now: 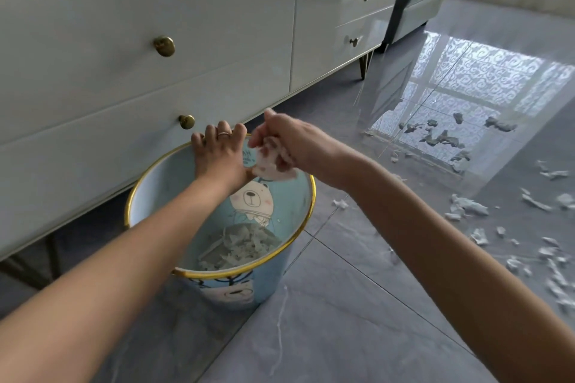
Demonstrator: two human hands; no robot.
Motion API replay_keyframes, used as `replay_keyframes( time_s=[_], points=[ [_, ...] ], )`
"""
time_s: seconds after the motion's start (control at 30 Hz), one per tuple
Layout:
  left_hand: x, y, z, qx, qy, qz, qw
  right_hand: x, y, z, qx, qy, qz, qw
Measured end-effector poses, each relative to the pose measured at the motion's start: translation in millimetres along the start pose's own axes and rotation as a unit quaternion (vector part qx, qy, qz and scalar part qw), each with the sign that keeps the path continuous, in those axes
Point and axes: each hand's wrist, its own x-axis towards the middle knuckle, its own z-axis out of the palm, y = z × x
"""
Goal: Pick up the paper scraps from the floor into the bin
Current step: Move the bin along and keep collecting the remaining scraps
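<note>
A light blue bin (305, 214) with a gold rim and a bear picture stands on the grey tiled floor, tilted toward me. Torn paper scraps (239, 246) lie at its bottom. My left hand (219, 152) grips the far rim of the bin, a ring on one finger. My right hand (289, 140) hovers over the bin's opening, closed around a wad of white paper scraps (270, 165). More paper scraps (466, 207) are scattered over the floor to the right.
A white cabinet (155, 50) with gold knobs runs along the left, right behind the bin. A sofa (413, 6) stands at the far end. Further scraps (441, 138) lie in the bright window reflection on the glossy tiles.
</note>
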Motion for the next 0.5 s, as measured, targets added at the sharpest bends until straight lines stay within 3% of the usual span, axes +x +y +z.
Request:
replay_keyframes(
  time_s=[0.07, 0.17, 0.23, 0.33, 0.4, 0.5],
  points=[
    [0, -1, 0, 0.015, -0.013, -0.002, 1.0, 1, 3, 4, -0.038, -0.057, 0.003, 0.998],
    [0, 1, 0, 0.035, -0.011, 0.002, 0.999, -3, 14, -3, 0.011, -0.112, -0.017, 0.994],
    [0, 4, -1, 0.024, -0.001, 0.009, 1.0, -3, 30, -11, 0.068, -0.021, -0.051, 0.996],
    [-1, 12, 0, 0.011, 0.011, 0.021, 1.0, 1, 96, -36, 0.038, 0.231, -0.081, 0.969],
    [4, 19, 2, 0.0, 0.011, 0.031, 0.999, 2, 163, -59, -0.071, 0.332, 0.032, 0.94],
    [9, 24, 2, -0.006, 0.008, 0.042, 0.999, -7, 242, -83, -0.186, 0.277, 0.213, 0.918]
  ],
)
